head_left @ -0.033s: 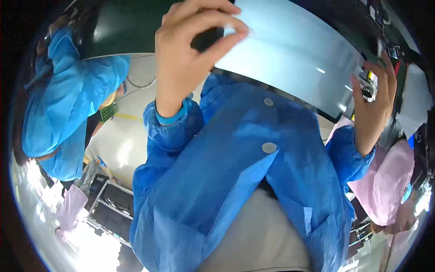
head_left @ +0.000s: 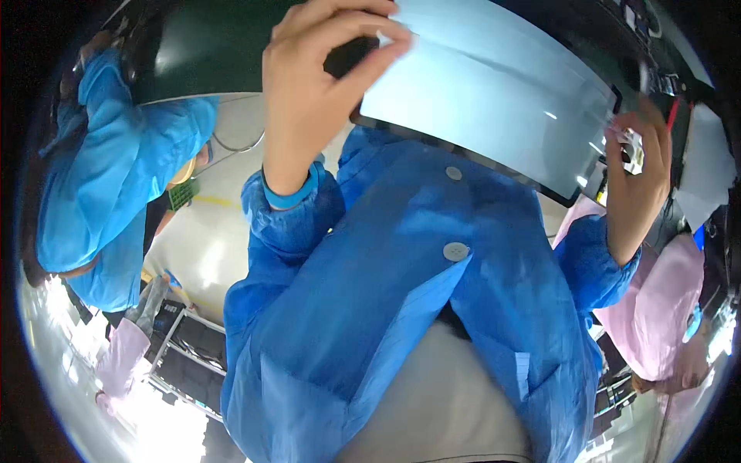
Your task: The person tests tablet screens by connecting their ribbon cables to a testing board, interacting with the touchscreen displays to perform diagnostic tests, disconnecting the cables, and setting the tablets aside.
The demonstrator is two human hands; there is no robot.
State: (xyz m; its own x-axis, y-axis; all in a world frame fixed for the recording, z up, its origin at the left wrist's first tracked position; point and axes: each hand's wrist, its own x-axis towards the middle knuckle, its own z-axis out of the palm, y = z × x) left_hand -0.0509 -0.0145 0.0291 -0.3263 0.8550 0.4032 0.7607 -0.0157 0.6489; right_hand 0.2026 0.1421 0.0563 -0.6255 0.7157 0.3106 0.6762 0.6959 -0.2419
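A flat rectangular panel [head_left: 486,85] with a pale, glossy face and a black border lies in front of me at the top. My left hand [head_left: 320,85] is over its left end, thumb and forefinger pinched together. A small whitish bit shows at those fingertips, too small to name. Across the pale face runs a faint crease-like line. My right hand [head_left: 644,166] is by the panel's right end, thumb and fingers bent together in a pinch. Blur hides what, if anything, is between them. A blue band [head_left: 292,197] circles my left wrist.
A dark green work surface [head_left: 208,54] stretches to the left. Beyond it a person in a light blue coat [head_left: 100,177] works at the left. Another in pink [head_left: 656,309] is at the right, near a white sheet [head_left: 706,162]. A rack with black trays [head_left: 193,339] stands lower left.
My left hand has shifted slightly left and up. My right hand's fingers have drawn in toward the panel's right edge and closed. The line across the panel's face shows more plainly.
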